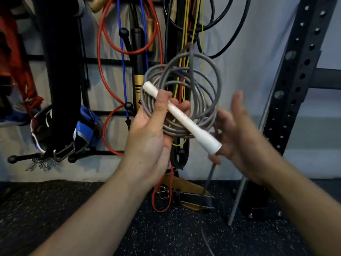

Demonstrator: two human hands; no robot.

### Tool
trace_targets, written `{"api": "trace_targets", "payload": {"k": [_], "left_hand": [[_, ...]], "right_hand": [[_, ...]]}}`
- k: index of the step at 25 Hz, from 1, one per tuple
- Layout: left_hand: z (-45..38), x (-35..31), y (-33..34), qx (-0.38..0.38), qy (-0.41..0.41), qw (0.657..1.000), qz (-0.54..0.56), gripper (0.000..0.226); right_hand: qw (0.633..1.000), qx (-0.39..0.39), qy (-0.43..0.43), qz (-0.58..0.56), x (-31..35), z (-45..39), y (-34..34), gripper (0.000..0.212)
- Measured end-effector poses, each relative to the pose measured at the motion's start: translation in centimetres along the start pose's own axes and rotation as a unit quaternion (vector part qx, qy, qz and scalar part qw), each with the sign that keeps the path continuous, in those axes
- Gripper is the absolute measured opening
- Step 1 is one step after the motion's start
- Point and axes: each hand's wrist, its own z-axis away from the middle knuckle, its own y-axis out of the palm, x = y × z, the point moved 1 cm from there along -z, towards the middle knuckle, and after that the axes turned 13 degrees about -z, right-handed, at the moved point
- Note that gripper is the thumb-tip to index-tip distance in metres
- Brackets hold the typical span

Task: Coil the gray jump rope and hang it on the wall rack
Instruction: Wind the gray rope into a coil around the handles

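Two hands, left hand (149, 130) gripping coiled gray jump rope (184, 93)

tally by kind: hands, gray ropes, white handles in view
hands: 2 (left hand, right hand)
gray rope: 1
white handle: 1
total: 4

Gray rope (193, 85) in coils, its handle (181, 118) white. On the wall rack (108, 60), black, hang red cords (100, 52), a blue cord (122, 58), thin yellow cords (187, 24) and black cables (238, 30). Floor (166, 233) black with pale speckles. A belt (184, 193) lies there, tan and black. Upright (297, 74) black, patterned with holes.
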Motion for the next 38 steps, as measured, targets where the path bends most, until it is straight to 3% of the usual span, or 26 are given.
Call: {"api": "trace_targets", "payload": {"k": [2, 4, 8, 14, 18, 21, 24, 26, 29, 31, 32, 33, 34, 36, 38], "left_hand": [[0.3, 0.7, 0.7, -0.041, 0.007, 0.999, 0.002, 0.021], [0.5, 0.9, 1.0, -0.063, 0.02, 0.997, -0.04, 0.025], [1.1, 1.1, 0.8, -0.057, 0.045, 0.993, -0.091, 0.035], [1.5, 2.5, 0.5, -0.034, 0.015, 0.995, -0.093, 0.025], [1.1, 1.8, -1.1, 0.0, -0.034, 0.994, -0.102, 0.034], [0.1, 0.0, -2.6, 0.053, -0.026, 0.983, -0.172, 0.062], [-0.9, -3.2, -3.5, 0.14, 0.035, 0.936, -0.321, 0.095], [-0.9, -5.2, -3.1, 0.198, 0.059, 0.872, -0.444, 0.109], [0.0, -6.0, -1.1, 0.246, 0.081, 0.706, -0.659, 0.11], [0.8, -5.1, 0.6, 0.229, 0.119, 0.591, -0.764, 0.102], [1.0, -4.5, 1.3, 0.213, 0.136, 0.56, -0.789, 0.094], [1.0, -4.2, 1.8, 0.205, 0.135, 0.559, -0.792, 0.088], [0.8, -4.0, 2.0, 0.207, 0.115, 0.584, -0.776, 0.085], [0.4, -3.7, 1.5, 0.219, 0.072, 0.645, -0.729, 0.085], [0.1, -3.5, 0.7, 0.224, 0.043, 0.671, -0.705, 0.085]], "right_hand": [[0.999, -0.017, -0.027, -0.027, -1.2, 0.2, 2.0, 0.083], [0.994, -0.047, -0.06, -0.073, -1.8, 0.5, 3.3, 0.06], [0.99, -0.107, -0.034, -0.081, -1.6, 0.7, 3.7, 0.038], [0.983, -0.164, -0.037, -0.074, -1.7, 0.8, 2.5, 0.029], [0.986, -0.142, -0.083, 0.028, -0.1, 0.3, 0.5, 0.023], [0.979, -0.079, -0.103, 0.156, 2.0, 0.4, -0.8, 0.022], [0.936, 0.002, -0.104, 0.335, 3.8, 0.7, -1.0, 0.023], [0.9, 0.04, -0.1, 0.423, 4.4, 0.7, -0.6, 0.029], [0.868, 0.064, -0.095, 0.484, 4.4, 0.5, 0.4, 0.034], [0.852, 0.066, -0.104, 0.508, 4.3, 0.5, 1.2, 0.027], [0.841, 0.064, -0.111, 0.526, 4.2, 0.5, 1.6, 0.022], [0.829, 0.059, -0.117, 0.543, 4.0, 0.5, 2.0, 0.02], [0.824, 0.053, -0.12, 0.551, 3.9, 0.5, 2.2, 0.02], [0.836, 0.043, -0.113, 0.535, 3.7, 0.5, 2.1, 0.023], [0.857, 0.043, -0.088, 0.506, 3.3, 0.5, 1.9, 0.03]]}}
